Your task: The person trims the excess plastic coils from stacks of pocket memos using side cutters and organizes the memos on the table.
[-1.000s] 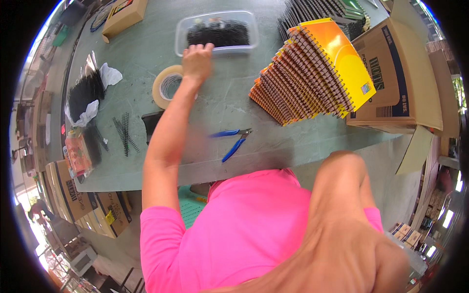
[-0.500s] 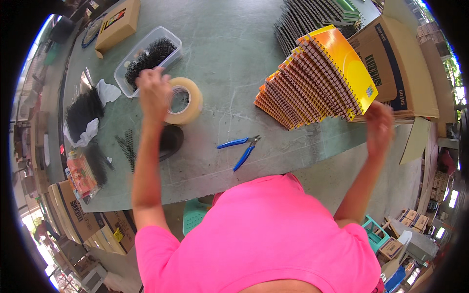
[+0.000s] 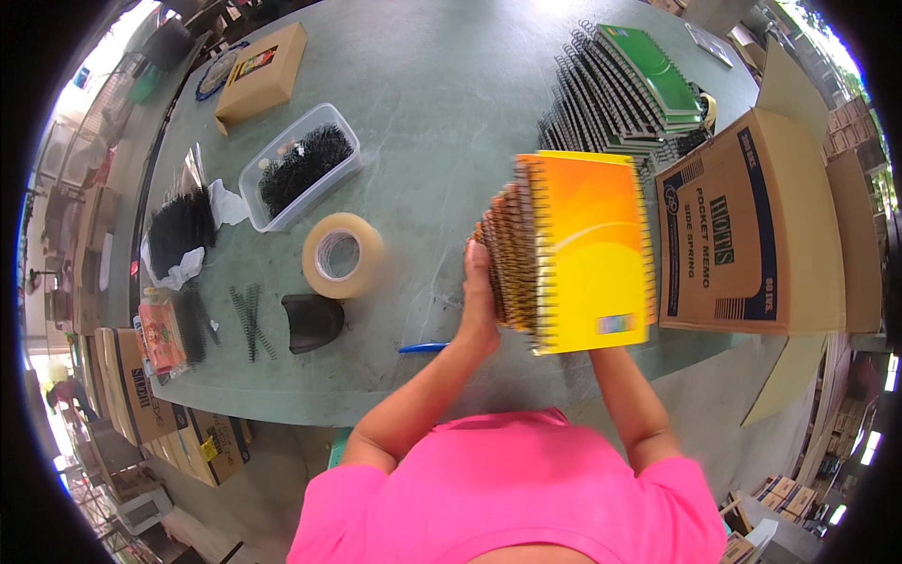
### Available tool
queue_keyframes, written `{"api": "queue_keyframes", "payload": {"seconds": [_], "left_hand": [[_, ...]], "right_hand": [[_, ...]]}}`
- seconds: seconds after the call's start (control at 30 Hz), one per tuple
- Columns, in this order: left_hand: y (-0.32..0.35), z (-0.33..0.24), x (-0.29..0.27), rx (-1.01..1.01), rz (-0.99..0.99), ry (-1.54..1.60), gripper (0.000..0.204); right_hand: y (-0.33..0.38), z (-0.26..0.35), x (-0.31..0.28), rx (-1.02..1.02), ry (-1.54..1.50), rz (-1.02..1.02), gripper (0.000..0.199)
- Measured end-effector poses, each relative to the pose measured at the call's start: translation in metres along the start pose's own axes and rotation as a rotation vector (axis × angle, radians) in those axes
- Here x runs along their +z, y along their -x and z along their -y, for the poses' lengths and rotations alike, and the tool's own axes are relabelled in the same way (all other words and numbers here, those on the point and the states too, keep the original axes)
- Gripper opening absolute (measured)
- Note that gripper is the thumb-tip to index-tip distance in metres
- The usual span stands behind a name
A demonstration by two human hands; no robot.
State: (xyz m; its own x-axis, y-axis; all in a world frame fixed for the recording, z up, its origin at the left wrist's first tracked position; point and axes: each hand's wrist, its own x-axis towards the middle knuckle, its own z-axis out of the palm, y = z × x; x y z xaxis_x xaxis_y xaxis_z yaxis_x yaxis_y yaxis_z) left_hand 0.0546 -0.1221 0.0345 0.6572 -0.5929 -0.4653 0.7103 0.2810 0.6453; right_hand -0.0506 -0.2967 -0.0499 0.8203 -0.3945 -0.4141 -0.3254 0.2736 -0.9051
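A thick stack of spiral notebooks (image 3: 592,254) with yellow-orange covers is between my two hands, its top cover facing up. My left hand (image 3: 479,301) grips the stack's left side along the coil bindings. From the near side my right forearm (image 3: 631,390) reaches in under the stack, which hides my right hand and its fingers. Just left of my left wrist, one blue handle of the cutting pliers (image 3: 423,348) shows; my arm covers the rest.
An open carton (image 3: 723,226) stands on the right, with green spiral notebooks (image 3: 648,70) behind the stack. Left on the table (image 3: 423,122) are a tape roll (image 3: 371,249), a clear tub (image 3: 352,167) of black coils, loose coils (image 3: 249,320), a black object (image 3: 315,322) and a cardboard box (image 3: 268,75).
My left hand has moved right from beside the tub and tape to the notebooks. The fanned stack has been turned and drawn together. My right hand has slipped beneath it, out of sight.
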Motion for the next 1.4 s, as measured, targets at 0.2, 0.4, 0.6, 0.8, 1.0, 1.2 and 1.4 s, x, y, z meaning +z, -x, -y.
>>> {"api": "queue_keyframes", "payload": {"seconds": [0.2,0.4,0.6,0.8,1.0,1.2,1.4], "left_hand": [[-0.028,-0.061,0.006,0.058,-0.001,0.277,0.053],[-0.117,-0.108,-0.028,0.087,-0.134,-0.005,0.047],[-0.185,-0.180,-0.017,0.010,0.031,-0.150,0.056],[-0.216,-0.191,-0.010,0.058,0.131,-0.019,0.059],[-0.191,-0.169,0.013,0.155,0.036,-0.095,0.074],[-0.193,-0.219,-0.001,0.261,-0.144,-0.344,0.094],[-0.187,-0.277,0.046,0.518,0.145,-0.334,0.086]], "right_hand": [[-0.057,0.039,0.062,-0.070,-0.227,0.155,0.048],[-0.158,0.068,0.094,-0.209,-0.845,0.714,0.036],[-0.189,0.148,0.140,-0.095,-0.578,0.153,0.048],[-0.206,0.200,0.140,-0.011,-0.713,0.220,0.055],[-0.226,0.188,0.120,-0.104,-0.541,0.216,0.049],[-0.219,0.235,0.120,-0.255,-0.673,0.234,0.057],[-0.194,0.294,0.127,-0.345,-0.585,0.309,0.060]]}}
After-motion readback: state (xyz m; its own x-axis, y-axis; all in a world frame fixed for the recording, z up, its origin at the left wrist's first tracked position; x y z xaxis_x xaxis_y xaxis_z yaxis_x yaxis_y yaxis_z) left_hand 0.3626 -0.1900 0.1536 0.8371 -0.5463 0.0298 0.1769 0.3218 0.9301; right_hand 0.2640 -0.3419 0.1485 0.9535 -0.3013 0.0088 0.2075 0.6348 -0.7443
